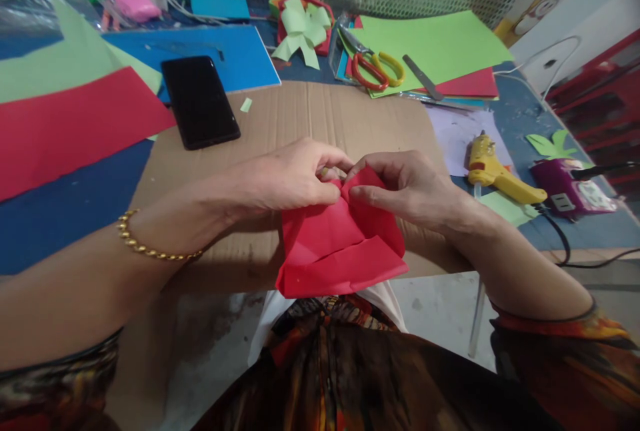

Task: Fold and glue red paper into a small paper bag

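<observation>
A folded red paper piece hangs over the front edge of the brown cardboard, its lower rim turned up in a band. My left hand pinches its upper edge between thumb and fingers. Close beside it, my right hand grips the same edge from the right, thumb on the near side. The fingertips of both hands nearly meet at the top of the paper. What lies behind the paper is hidden.
A black phone lies left on the cardboard. Scissors and a metal blade rest on green sheets at the back. To the right are a yellow glue gun and a purple power adapter. Red paper lies far left.
</observation>
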The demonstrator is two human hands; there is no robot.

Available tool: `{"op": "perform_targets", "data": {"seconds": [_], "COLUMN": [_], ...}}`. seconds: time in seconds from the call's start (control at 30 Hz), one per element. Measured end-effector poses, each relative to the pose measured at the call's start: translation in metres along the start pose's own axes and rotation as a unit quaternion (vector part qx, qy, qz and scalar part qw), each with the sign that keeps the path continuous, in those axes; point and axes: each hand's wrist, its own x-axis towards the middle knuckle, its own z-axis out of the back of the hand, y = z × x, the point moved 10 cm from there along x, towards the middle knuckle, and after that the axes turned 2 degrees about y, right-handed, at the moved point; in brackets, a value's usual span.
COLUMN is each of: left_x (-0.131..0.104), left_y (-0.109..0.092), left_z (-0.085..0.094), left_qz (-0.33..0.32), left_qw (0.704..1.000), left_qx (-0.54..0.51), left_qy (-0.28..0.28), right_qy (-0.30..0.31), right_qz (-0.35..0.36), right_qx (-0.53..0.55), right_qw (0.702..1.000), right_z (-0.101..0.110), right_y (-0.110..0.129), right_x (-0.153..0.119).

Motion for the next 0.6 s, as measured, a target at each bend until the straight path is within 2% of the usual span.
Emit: {"op": "perform_targets", "data": {"seconds": [0.07, 0.13, 0.53, 0.6], "left_x": [-0.001, -0.003, -0.001, 0.000], "left_y": [0.000, 0.000, -0.002, -0.002], "left_z": [-0.012, -0.017, -0.013, -0.009], "left_qz": [0.010, 0.021, 0.029, 0.032], "left_qw": [0.998, 0.996, 0.998, 0.999], "left_qx": [-0.024, -0.048, -0.012, -0.021], "left_qy": [0.054, 0.075, 0.046, 0.035], "right_qy": [-0.012, -0.018, -0.035, -0.055], "right_qz": [0.011, 0.020, 0.074, 0.077], "right_qx": [-0.003, -0.002, -0.013, -0.003], "right_qw": [1.000, 1.000, 0.997, 0.996], "right_z": [0.002, 0.003, 0.005, 0.010], "right_y": [0.002, 0.003, 0.011, 0.011], "right_x": [0.001, 0.002, 0.001, -0.002]}}
